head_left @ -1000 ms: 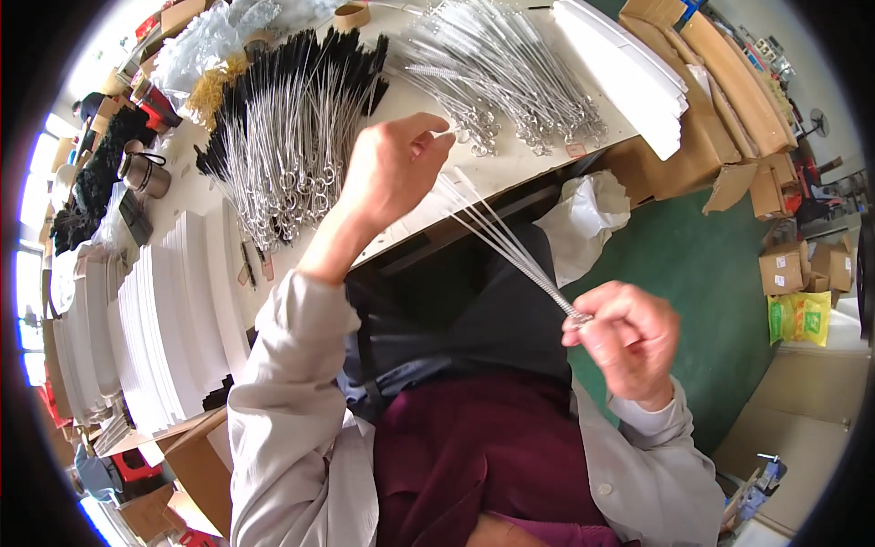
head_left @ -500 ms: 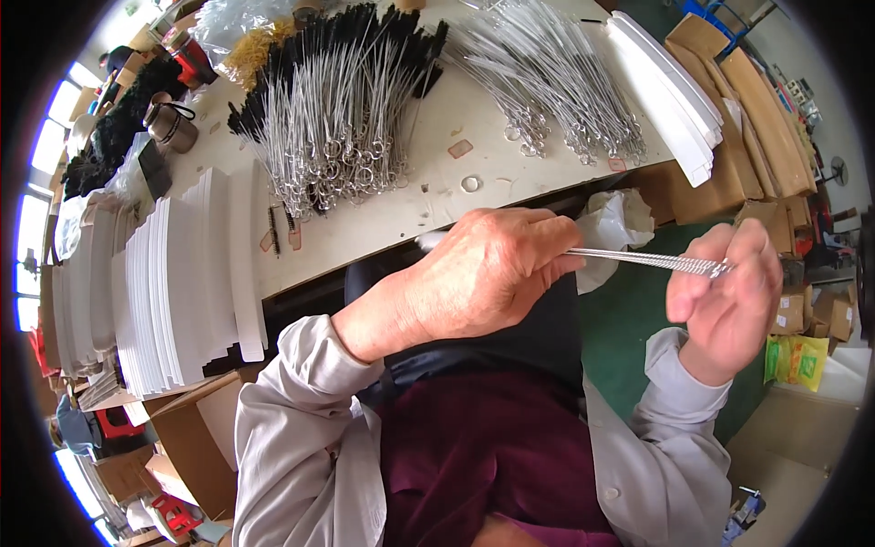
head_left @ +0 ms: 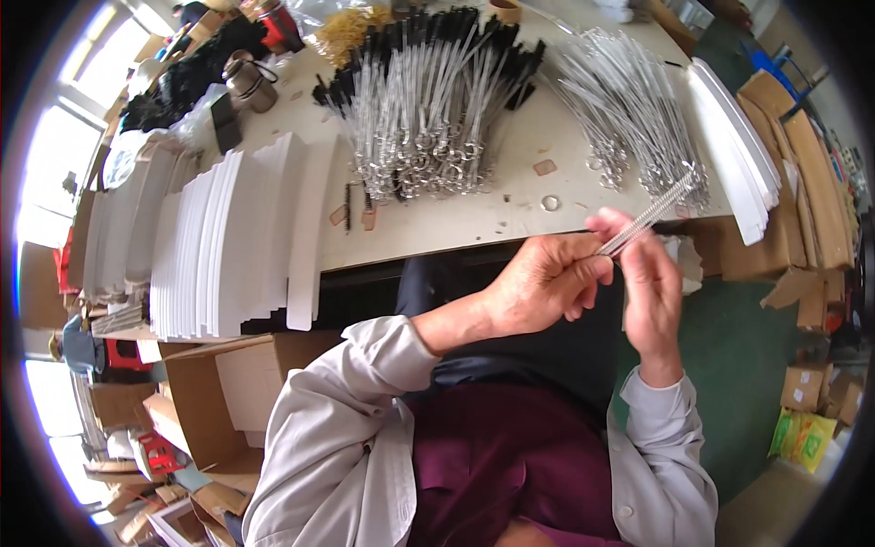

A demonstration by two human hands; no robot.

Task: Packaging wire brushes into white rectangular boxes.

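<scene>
Green floor (head_left: 738,374) spreads below and to the right of your right grip (head_left: 653,296). Ahead of both your grips runs a pale desk (head_left: 419,230), its near edge just beyond your left grip (head_left: 542,287). Well to the left of that grip, you have a thick row of white panels (head_left: 219,246) packed side by side, and lower down on the same side an open cardboard box (head_left: 196,392). Forward and left of your grips lies a broad pile of black-tipped wire brushes (head_left: 428,118), their looped ends facing you. Straight ahead of your right grip is a second pile, of silvery wire pieces (head_left: 620,109), and to its right some white strips (head_left: 738,155) lie at the desk's end.

Between your two grips you have a slim bundle of metal rods (head_left: 652,215), slanting up and away to the right, its far end overlapping the silvery pile in view. Your left grip pinches its near end between thumb and fingers. Your right grip is up against the bundle, but you cannot tell whether it is clenched. Far to the left stands a metal flask (head_left: 251,82). Just ahead of your left grip lies a small loose ring (head_left: 543,204).
</scene>
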